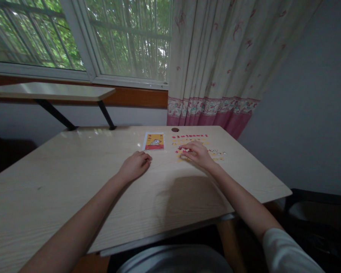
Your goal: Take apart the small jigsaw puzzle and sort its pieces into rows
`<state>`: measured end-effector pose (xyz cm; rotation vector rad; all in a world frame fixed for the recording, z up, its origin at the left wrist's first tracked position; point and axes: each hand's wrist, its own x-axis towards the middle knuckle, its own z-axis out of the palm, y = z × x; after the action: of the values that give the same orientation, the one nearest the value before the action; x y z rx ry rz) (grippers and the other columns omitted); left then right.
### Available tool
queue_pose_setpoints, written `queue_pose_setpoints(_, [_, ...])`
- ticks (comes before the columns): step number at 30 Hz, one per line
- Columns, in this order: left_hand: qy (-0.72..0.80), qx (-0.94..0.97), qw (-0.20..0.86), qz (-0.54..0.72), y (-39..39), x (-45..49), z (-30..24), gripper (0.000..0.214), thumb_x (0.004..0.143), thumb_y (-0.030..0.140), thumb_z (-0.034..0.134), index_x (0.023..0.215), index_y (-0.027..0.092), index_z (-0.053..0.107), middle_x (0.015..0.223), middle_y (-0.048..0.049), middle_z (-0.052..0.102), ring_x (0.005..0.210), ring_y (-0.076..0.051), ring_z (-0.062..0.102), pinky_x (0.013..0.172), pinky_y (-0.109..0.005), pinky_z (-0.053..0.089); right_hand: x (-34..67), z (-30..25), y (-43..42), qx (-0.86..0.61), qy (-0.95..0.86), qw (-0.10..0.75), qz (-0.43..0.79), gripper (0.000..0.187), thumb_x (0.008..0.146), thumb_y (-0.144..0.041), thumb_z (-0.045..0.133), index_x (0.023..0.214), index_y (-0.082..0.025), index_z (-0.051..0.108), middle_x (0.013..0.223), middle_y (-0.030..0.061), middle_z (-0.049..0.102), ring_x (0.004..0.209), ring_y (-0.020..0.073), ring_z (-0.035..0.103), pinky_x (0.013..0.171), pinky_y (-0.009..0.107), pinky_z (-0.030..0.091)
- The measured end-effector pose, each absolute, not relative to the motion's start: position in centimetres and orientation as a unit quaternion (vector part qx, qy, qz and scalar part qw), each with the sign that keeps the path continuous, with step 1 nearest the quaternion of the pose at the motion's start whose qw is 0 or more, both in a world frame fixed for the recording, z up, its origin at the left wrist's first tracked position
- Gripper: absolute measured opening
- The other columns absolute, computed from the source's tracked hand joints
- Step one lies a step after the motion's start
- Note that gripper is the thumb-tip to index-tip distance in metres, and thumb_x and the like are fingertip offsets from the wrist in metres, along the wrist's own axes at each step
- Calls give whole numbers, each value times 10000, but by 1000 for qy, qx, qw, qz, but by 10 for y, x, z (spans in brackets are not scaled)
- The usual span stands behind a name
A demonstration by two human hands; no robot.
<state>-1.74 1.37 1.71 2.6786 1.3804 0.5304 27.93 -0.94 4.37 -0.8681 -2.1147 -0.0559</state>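
My right hand [198,152] hovers low over rows of small jigsaw-like pieces [191,135] in red, yellow and white, on the right of the table. Its thumb and forefinger point left with a gap between them, close to a dark red piece [180,148]. Part of the rows lies hidden under this hand. On the table to the left rests my left hand [135,166], fingers curled in; whatever may be inside them is hidden. Just beyond it lies a picture card [154,141] showing a white cartoon animal on yellow and red.
The pale wooden table [74,182] has a round dark cable hole [175,129] near its back edge. A raised shelf [51,91] on black legs stands at the back left. Behind are a window and a patterned curtain [216,68]; a black chair [318,212] is at the right.
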Motion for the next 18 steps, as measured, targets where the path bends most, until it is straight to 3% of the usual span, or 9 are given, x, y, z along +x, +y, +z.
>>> queue_pose_setpoints(4, [456,875,27,161,11,-15,21,270,836,318,400,877,174,625,903,-83,635,896,-226,546,799,-335,433,298,48,5,-378,-861,338,31,229,813,-363,601,977,-214,659,905,55,674,858,164,592,809,316,423])
queue_pose_setpoints(9, [448,879,31,160,9,-13,21,276,843,318,387,854,177,623,870,-78,641,875,-218,552,753,-314,441,344,50,33,-460,-833,304,42,224,786,-326,627,961,-196,681,946,76,669,868,182,589,800,320,433])
queue_pose_setpoints(18, [449,879,42,157,6,-9,22,270,845,303,383,825,179,621,818,-68,632,839,-210,553,733,-305,432,422,22,81,-680,-631,355,116,340,779,-399,591,957,-123,679,760,79,670,631,140,550,589,256,430])
